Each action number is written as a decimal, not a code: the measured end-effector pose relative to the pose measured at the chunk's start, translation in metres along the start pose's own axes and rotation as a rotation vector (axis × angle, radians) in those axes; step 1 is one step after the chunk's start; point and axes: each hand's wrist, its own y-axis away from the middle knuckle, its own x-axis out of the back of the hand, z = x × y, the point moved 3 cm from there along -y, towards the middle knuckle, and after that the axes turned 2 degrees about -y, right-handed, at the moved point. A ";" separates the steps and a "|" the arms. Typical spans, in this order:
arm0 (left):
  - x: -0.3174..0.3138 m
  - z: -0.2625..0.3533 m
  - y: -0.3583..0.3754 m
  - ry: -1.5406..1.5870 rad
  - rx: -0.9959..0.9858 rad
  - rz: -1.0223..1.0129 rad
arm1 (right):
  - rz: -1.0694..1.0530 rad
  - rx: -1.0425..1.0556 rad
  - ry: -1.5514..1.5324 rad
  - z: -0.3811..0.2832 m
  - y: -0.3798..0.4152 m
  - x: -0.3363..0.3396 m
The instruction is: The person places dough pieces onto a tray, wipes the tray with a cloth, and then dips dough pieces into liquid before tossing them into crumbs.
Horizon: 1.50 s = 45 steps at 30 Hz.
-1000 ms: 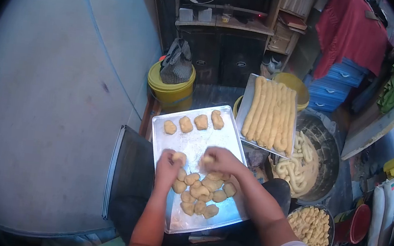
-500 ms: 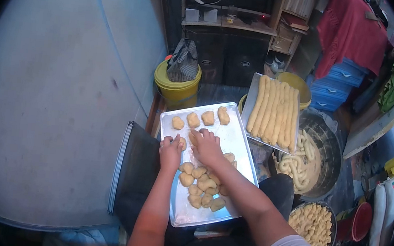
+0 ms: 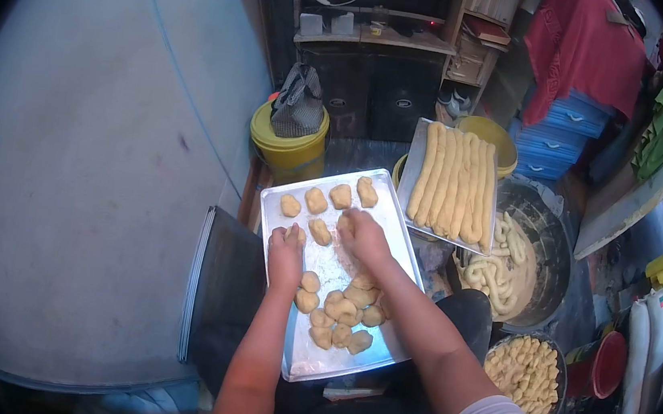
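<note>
Head view: two hands set dough pieces on a metal tray (image 3: 395, 214).
At left, the left hand (image 3: 285, 253) curls around a dough piece (image 3: 297, 234). A loose piece (image 3: 319, 231) lies between the hands. The right hand (image 3: 364, 237) cups downward at the tray's middle; its grip cannot be told. A dough pile (image 3: 338, 317) sits nearer.

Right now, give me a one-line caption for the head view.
Both hands, left hand and right hand, set dough pieces in rows on a metal tray.
</note>
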 end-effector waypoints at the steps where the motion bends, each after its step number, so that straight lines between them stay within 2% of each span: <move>1: 0.001 0.001 -0.007 0.007 0.031 -0.029 | 0.012 0.005 -0.005 0.001 0.000 0.002; 3: 0.011 0.017 -0.011 -0.103 -0.025 0.017 | -0.219 -0.015 0.173 0.004 0.003 0.007; 5: 0.012 0.026 -0.013 -0.214 -0.058 0.038 | -0.108 -0.044 0.005 0.013 0.008 0.029; 8: 0.003 0.038 -0.017 -0.082 -0.252 -0.032 | -0.205 -0.125 -0.040 0.034 0.020 0.058; 9: 0.002 0.039 -0.018 -0.077 -0.252 -0.039 | -0.318 -0.083 0.001 0.044 0.024 0.057; 10: -0.002 0.039 -0.020 -0.056 -0.225 -0.163 | -0.429 -0.038 0.043 0.051 0.028 0.055; 11: -0.007 0.041 -0.021 -0.035 -0.199 -0.284 | -0.426 -0.041 0.046 0.058 0.031 0.053; 13: -0.005 0.047 -0.023 -0.078 -0.186 -0.292 | -0.552 -0.035 -0.158 0.059 0.036 0.047; 15: -0.007 0.050 -0.021 -0.126 -0.166 -0.297 | -0.548 -0.006 -0.161 0.063 0.033 0.048; 17: -0.012 0.057 -0.021 -0.043 -0.197 -0.118 | -0.245 -0.264 -0.470 0.079 0.028 0.051; 18: -0.014 0.060 -0.022 -0.047 -0.193 -0.113 | -0.129 -0.298 -0.536 0.080 0.022 0.049; 19: -0.018 0.065 -0.023 -0.066 -0.254 -0.166 | -0.135 -0.295 -0.539 0.081 0.020 0.047; 21: -0.025 0.068 -0.023 -0.087 -0.311 -0.228 | -0.052 -0.067 -0.116 0.070 0.017 0.047; 22: -0.028 0.069 -0.022 -0.081 -0.330 -0.224 | 0.002 0.014 -0.021 0.058 0.020 0.046; 25: -0.034 0.071 -0.023 -0.076 -0.341 -0.227 | -0.100 0.011 -0.039 0.058 0.008 0.038; 27: -0.036 0.070 -0.023 -0.080 -0.329 -0.236 | -0.017 0.046 -0.060 0.054 0.002 0.038; 29: -0.037 0.069 -0.021 -0.084 -0.339 -0.217 | 0.207 0.021 -0.210 0.048 -0.002 0.042; 31: -0.036 0.070 -0.019 -0.096 -0.335 -0.215 | 0.184 0.025 -0.139 0.052 -0.002 0.036; 33: -0.036 0.071 -0.019 -0.104 -0.337 -0.210 | 0.049 -0.043 -0.111 0.058 0.000 0.028; 34: -0.037 0.071 -0.018 -0.108 -0.340 -0.198 | 0.051 -0.041 -0.111 0.061 0.001 0.023; 36: -0.038 0.071 -0.017 -0.110 -0.346 -0.186 | 0.231 0.097 -0.007 0.057 0.007 0.020; 40: -0.039 0.069 -0.016 -0.095 -0.341 -0.155 | 0.245 0.123 0.046 0.048 0.013 0.021; 42: -0.039 0.069 -0.014 -0.089 -0.335 -0.153 | 0.083 -0.016 0.019 0.047 0.008 0.025; 45: -0.039 0.069 -0.014 -0.095 -0.331 -0.151 | 0.186 0.003 -0.101 0.055 0.001 0.026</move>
